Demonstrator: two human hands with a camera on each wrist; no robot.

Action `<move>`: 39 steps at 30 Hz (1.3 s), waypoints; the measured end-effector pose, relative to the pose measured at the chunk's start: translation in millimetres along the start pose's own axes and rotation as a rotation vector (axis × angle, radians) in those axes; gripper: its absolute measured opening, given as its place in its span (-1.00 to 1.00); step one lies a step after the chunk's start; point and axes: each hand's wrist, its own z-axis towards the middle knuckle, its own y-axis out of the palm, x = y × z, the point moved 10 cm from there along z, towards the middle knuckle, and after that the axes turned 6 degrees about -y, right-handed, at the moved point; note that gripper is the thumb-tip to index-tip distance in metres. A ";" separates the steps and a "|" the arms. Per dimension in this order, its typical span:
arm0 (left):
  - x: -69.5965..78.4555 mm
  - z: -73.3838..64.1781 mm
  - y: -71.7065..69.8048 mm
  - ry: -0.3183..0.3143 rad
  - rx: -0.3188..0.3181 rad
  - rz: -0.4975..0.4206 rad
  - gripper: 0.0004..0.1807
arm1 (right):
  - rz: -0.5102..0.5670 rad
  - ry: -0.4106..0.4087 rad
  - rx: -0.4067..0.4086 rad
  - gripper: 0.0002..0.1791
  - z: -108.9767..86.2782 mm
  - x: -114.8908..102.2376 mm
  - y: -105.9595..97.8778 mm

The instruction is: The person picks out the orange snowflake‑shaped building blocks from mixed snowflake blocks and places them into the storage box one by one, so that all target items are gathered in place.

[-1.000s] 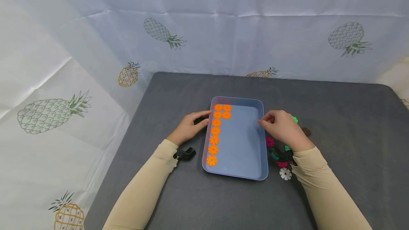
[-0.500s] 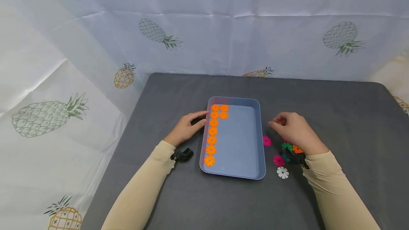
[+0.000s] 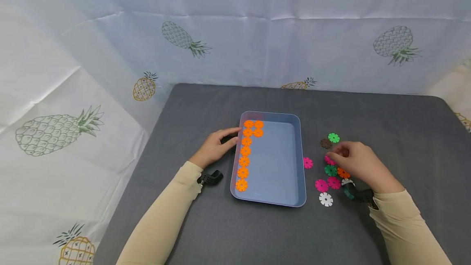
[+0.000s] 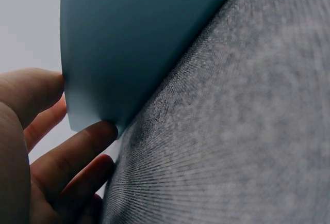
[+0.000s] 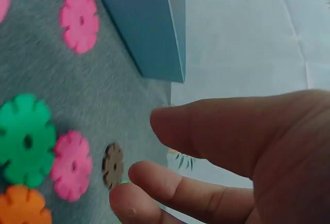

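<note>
A blue-grey rectangular tray (image 3: pixel 278 162) holds several orange snowflake discs (image 3: pixel 245 151), lined up along its left wall with two more beside the far end of that line. My left hand (image 3: pixel 215 147) touches the tray's left wall, thumb and fingertips (image 4: pixel 105 130) against the outside with fingers loosely extended. Right of the tray, my right hand (image 3: pixel 358 162) is over the loose discs, fingertips right by a pink disc (image 3: pixel 328 160). In the right wrist view, thumb and fingers (image 5: pixel 175 126) are parted with nothing between them. A green disc (image 5: pixel 26 141) and an orange disc (image 5: pixel 23 206) lie near.
More loose discs lie on the grey table (image 3: pixel 206 224): a bright green one (image 3: pixel 333 138), a brown one (image 3: pixel 325 143), a white one (image 3: pixel 326 199) and several pink ones, one close by the tray's right wall. Pineapple-print cloth (image 3: pixel 257 52) hangs behind the table.
My right hand has moved from over the tray's right edge, right and toward me, to the loose discs, uncovering the green and brown ones. The left hand stays at the tray.
</note>
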 end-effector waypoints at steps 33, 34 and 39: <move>1.9 -1.1 0.0 -0.017 -0.006 -0.009 -0.51 | -0.060 0.012 -0.054 -0.58 -21.6 34.2 4.6; 2.0 -1.2 -0.2 -0.017 -0.006 -0.012 -0.51 | -0.060 0.010 -0.050 -0.59 -21.6 33.3 4.7; 2.3 -1.9 -0.1 -0.021 -0.001 -0.004 -0.52 | -0.065 -0.005 -0.039 -0.63 -22.1 28.6 4.6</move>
